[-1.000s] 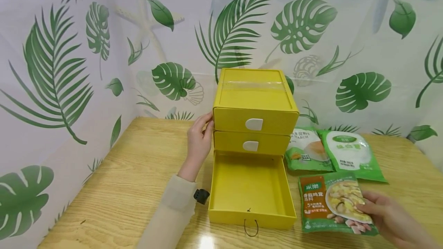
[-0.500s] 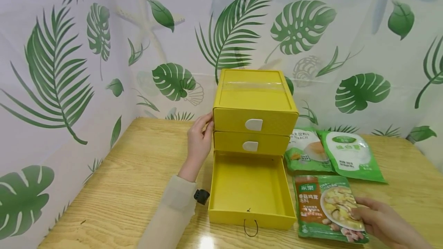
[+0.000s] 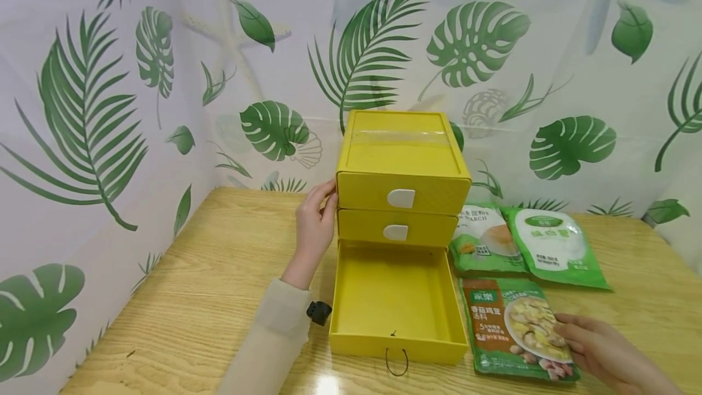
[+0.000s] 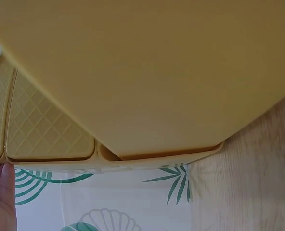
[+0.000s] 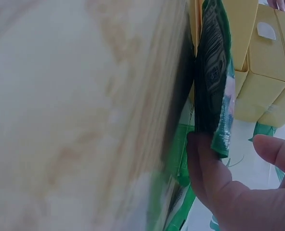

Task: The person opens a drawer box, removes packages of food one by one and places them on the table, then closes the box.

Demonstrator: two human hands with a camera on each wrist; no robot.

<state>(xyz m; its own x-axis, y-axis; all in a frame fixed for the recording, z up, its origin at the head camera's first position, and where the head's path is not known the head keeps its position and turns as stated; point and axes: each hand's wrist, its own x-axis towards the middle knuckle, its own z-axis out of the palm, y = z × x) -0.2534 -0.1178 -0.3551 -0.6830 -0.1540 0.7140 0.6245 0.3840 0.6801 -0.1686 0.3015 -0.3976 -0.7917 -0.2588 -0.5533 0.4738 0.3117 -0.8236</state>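
Note:
A yellow drawer cabinet stands on the table, its two upper drawers in and its bottom drawer pulled out with nothing inside. My left hand rests against the cabinet's left side near the top; its fingertips also show at the cabinet's edge in the left wrist view. On the right, a brown and green soup-mix packet lies beside the drawer. My right hand touches the packet's right edge. In the right wrist view, its fingers reach under the packet, while the thumb stands apart from it.
Behind the soup-mix packet lie a green and white starch packet and another green and white packet. A dark string loop hangs from the bottom drawer's front. Leaf-patterned sheeting encloses the wooden table.
The soup-mix packet has moved left and come down beside the drawer, and my right hand went left with it. The right thumb has come off the packet. My left hand stays put.

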